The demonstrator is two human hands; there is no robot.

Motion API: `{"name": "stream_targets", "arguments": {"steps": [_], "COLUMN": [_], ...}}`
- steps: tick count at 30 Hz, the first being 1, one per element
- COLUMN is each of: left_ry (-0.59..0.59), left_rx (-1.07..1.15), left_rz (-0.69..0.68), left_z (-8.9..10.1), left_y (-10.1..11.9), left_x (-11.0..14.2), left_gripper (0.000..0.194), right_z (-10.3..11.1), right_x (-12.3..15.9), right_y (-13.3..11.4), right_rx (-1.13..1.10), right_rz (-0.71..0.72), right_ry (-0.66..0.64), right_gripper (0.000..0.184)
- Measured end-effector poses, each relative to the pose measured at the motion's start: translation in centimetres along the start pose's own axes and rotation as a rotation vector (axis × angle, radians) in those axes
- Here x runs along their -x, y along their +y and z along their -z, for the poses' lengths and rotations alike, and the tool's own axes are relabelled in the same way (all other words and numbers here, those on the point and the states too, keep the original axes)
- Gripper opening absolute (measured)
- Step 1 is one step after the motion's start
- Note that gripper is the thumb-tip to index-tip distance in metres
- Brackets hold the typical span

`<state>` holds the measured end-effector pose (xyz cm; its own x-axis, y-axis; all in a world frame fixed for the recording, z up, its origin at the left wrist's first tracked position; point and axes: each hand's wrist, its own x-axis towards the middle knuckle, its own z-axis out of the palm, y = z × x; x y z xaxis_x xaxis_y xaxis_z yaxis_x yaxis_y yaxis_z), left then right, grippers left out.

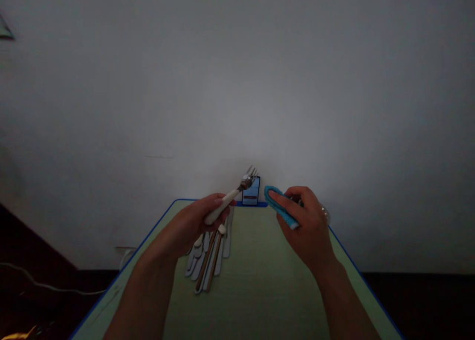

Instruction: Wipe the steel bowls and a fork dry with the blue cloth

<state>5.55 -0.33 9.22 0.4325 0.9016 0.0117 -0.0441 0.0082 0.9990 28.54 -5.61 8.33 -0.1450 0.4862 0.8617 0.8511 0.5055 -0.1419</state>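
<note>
My left hand (210,212) is closed around the pale handle of a fork (227,201). The fork tilts up to the right, its metal tines raised in front of a phone. In my right hand (302,216) is a folded blue cloth (280,207), pinched between thumb and fingers, a short way right of the tines and apart from them. Below my left hand lies a pile of cutlery (210,261) with metal and brown handles, partly covered by that hand.
A phone (251,194) with a lit screen stands upright against the wall (315,107) at the table's far edge. The pale green table (260,290) has a blue rim. A white cable (55,289) runs at the lower left. Something shiny and clear (325,214) shows behind my right hand.
</note>
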Motion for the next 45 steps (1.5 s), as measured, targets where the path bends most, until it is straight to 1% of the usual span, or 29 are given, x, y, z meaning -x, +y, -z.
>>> {"name": "stream_targets", "arguments": {"steps": [3,6,8,14,20,32,39,45], "left_ry": [-0.117,-0.168,-0.173,-0.201,-0.191,-0.193,-0.216,-0.205], "left_rx": [-0.007,0.033,0.081,0.208,0.302,0.283,0.316,0.317], "left_rz": [-0.055,-0.040,-0.023,0.034,0.080,0.100,0.094,0.091], "left_z": [-0.3,-0.6,-0.7,-1.4,-1.9,-2.1,-2.2,-2.2], "left_y": [0.3,0.3,0.2,0.0,-0.3,-0.2,0.0,0.1], "left_x": [0.0,0.1,0.1,0.1,-0.4,-0.4,-0.5,-0.4], "left_gripper": [0.024,0.023,0.021,0.025,0.022,0.024,0.023,0.025], "right_z": [0.0,-0.1,-0.2,-0.3,-0.4,-0.3,-0.6,-0.4], "right_x": [0.0,0.1,0.2,0.2,0.1,0.1,0.2,0.2], "right_y": [-0.1,-0.3,-0.5,-1.4,-1.7,-1.8,-1.8,-1.7], "right_rx": [-0.019,-0.036,-0.057,-0.194,-0.226,-0.228,-0.225,-0.222], "right_rz": [0.002,-0.009,-0.016,-0.054,-0.046,-0.029,-0.011,-0.002], "right_ry": [0.003,-0.010,-0.017,-0.023,-0.030,-0.051,-0.071,-0.048], "right_gripper": [0.034,0.035,0.036,0.041,0.042,0.041,0.042,0.041]}}
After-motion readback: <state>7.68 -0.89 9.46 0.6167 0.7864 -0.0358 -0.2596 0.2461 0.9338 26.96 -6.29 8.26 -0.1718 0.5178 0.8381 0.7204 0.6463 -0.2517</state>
